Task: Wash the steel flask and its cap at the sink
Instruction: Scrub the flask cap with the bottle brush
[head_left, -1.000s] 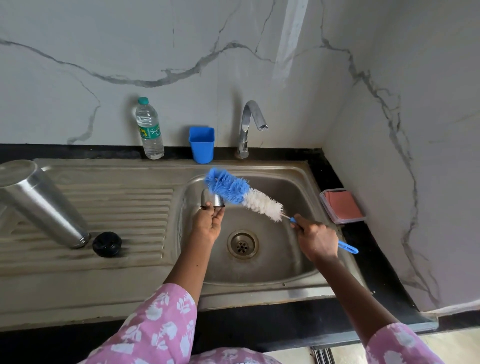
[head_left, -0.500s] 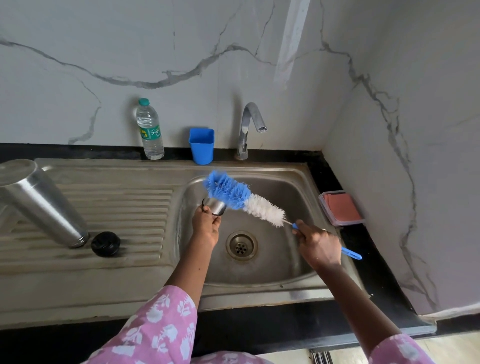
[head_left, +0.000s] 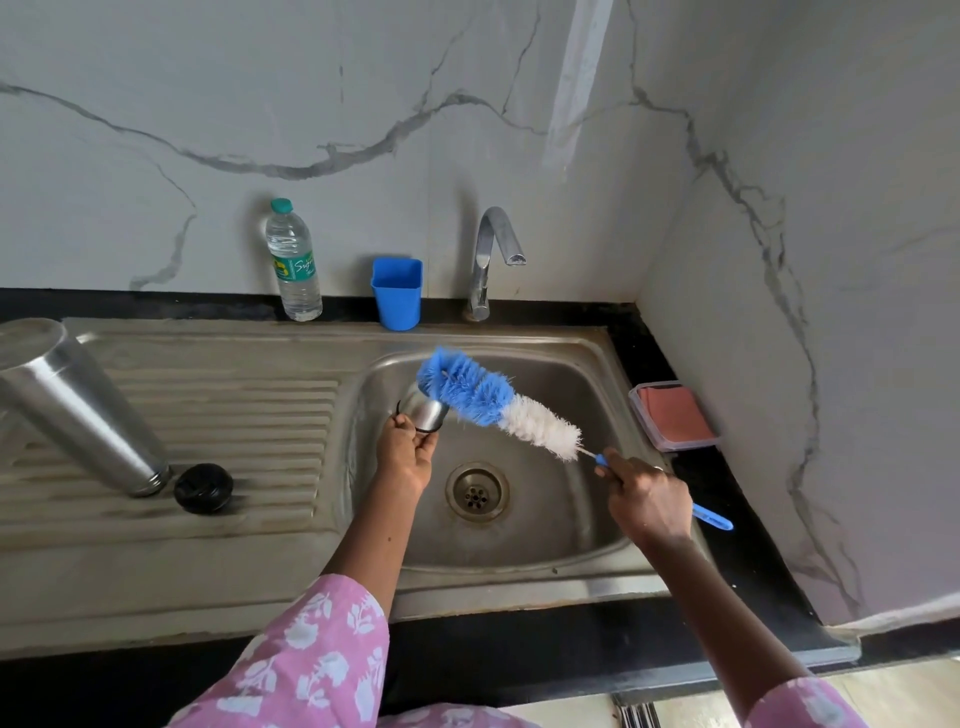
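Steel flask (head_left: 78, 410) stands upside down on the sink's (head_left: 249, 571) ribbed drainer at the frame's left, a black stopper (head_left: 203, 488) just beside its mouth. At centre, over the basin, the left hand (head_left: 405, 454) has its fingers (head_left: 428, 444) clamped on the steel cap (head_left: 428, 413). The right hand (head_left: 649, 501) is closed around the blue handle of a bottle brush (head_left: 493, 405), whose blue bristles touch the cap. A water bottle (head_left: 293, 262), blue cup (head_left: 396, 293) and tap (head_left: 491, 260) line the back wall.
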